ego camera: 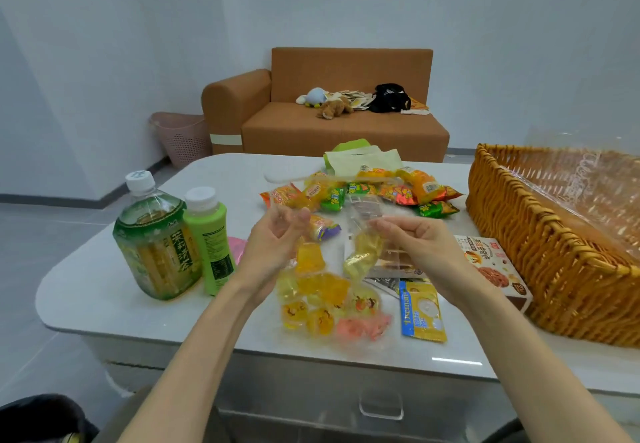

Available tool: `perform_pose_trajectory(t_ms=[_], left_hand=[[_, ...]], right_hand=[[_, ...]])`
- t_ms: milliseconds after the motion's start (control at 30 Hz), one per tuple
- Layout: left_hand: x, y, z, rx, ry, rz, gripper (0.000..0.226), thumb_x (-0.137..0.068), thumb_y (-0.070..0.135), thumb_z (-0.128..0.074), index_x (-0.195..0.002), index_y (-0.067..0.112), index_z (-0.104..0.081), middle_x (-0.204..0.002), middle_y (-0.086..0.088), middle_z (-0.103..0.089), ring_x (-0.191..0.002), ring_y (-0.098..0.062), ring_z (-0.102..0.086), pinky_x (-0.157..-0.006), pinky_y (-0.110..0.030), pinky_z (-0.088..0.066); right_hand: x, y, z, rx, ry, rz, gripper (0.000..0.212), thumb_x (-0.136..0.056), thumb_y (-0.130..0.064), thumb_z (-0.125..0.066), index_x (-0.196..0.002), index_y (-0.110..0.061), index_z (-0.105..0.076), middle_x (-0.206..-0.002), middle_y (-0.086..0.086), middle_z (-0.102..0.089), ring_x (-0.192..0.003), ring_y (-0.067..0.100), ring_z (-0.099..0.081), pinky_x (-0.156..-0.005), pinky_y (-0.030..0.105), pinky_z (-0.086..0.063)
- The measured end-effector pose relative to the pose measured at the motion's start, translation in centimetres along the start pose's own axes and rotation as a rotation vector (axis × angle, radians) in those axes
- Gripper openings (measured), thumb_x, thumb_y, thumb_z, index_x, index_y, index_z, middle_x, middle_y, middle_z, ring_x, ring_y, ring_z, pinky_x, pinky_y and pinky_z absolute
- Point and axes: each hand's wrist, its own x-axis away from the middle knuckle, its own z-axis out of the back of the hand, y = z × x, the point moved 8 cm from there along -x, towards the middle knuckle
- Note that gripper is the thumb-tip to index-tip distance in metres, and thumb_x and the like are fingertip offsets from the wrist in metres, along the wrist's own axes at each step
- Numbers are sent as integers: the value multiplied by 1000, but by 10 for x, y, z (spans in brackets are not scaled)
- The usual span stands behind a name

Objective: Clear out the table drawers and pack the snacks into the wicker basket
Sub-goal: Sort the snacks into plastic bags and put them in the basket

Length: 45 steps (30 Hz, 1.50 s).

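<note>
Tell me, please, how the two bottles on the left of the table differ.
The tea bottle is wide and see-through, showing amber drink; the lime bottle is slim and opaque. The tea bottle looks taller than the lime bottle. Both stand upright with white caps, side by side.

A clear bag of yellow and pink jelly cups (322, 300) is being held up over the near side of the desk (104, 287), its top pinched by the left hand (277, 235) and right hand (412, 238). Orange and green snack packets (381, 193) are lying heaped behind it. The wicker basket (519, 235), lined with clear film, is sitting at the right end, with a snack box (498, 269) lying just beside it. The drawer (381, 404) underneath is sitting closed.
</note>
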Motion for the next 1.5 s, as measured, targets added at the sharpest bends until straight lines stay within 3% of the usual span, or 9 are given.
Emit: perform_pose_trajectory(t_ms=[200, 367, 500, 600, 767, 867, 1133, 1333, 1500], left_hand=[[3, -2, -5, 39, -175, 128, 33, -91, -7, -52, -113, 15, -43, -63, 19, -61, -53, 2, -54, -55, -17, -44], [0, -2, 9, -77, -87, 67, 12, -95, 15, -53, -105, 21, -57, -74, 16, -62, -62, 5, -56, -61, -16, -44], [-1, -1, 21, -79, -1, 54, 18, -88, 29, -61, -99, 19, -72, -86, -2, -71, -71, -15, -57, -52, -22, -49], [0, -1, 26, -49, 31, 75, 20, -77, 36, -65, -92, 28, -74, -88, 7, -74, -75, -8, -65, -54, -30, -53], [1, 4, 26, -53, -19, 39, 29, -79, 31, -65, -105, 20, -72, -98, -2, -75, -89, -19, -70, -71, -41, -57], [1, 7, 27, 36, -31, 25, 25, -77, 24, -65, -100, 16, -72, -94, -6, -75, -91, -24, -72, -75, -27, -59], [4, 16, 21, 15, -207, 20, 24, -85, 23, -57, -107, 15, -62, -104, -8, -73, -96, -24, -71, -82, -33, -58], [5, 19, 28, -61, -229, -14, 10, -91, 13, -54, -96, 11, -62, -109, -6, -72, -102, -23, -68, -83, -30, -57], [12, 17, 26, -152, -320, -3, 16, -93, 13, -54, -108, 15, -59, -116, -3, -70, -108, -21, -66, -87, -36, -56]], right_hand=[[2, -18, 10, 59, 125, 212, 20, -94, -22, -54, -99, -17, -72, -97, -3, -75, -92, 10, -70, -76, 32, -57], [1, -18, 0, 106, 88, 254, 28, -100, -15, -42, -106, -9, -68, -101, 1, -74, -96, 9, -69, -73, 16, -52], [0, -10, -3, 139, 24, 181, 32, -103, -21, -35, -115, -16, -64, -108, -5, -72, -102, 8, -67, -88, 27, -53], [0, -10, -3, 66, 1, 175, 29, -101, -23, -42, -124, -22, -58, -111, -5, -71, -103, 12, -67, -89, 29, -54], [3, -20, -3, 61, 36, 272, 23, -97, -14, -49, -111, -11, -66, -103, -1, -74, -93, 15, -71, -76, 21, -54], [2, -17, 4, 65, 23, 234, 23, -96, -19, -49, -111, -16, -66, -104, -2, -74, -95, 18, -71, -83, 34, -57], [6, -20, 9, 34, -22, 239, 24, -93, -19, -53, -113, -15, -66, -106, 3, -73, -101, 21, -69, -87, 42, -55], [6, -22, 16, 85, -2, 275, 23, -96, -3, -47, -98, -10, -69, -94, -2, -74, -87, 12, -71, -79, 24, -56], [9, -20, 11, 155, -74, 278, 21, -94, -1, -51, -106, -11, -66, -104, -1, -73, -96, 17, -69, -85, 31, -56]])
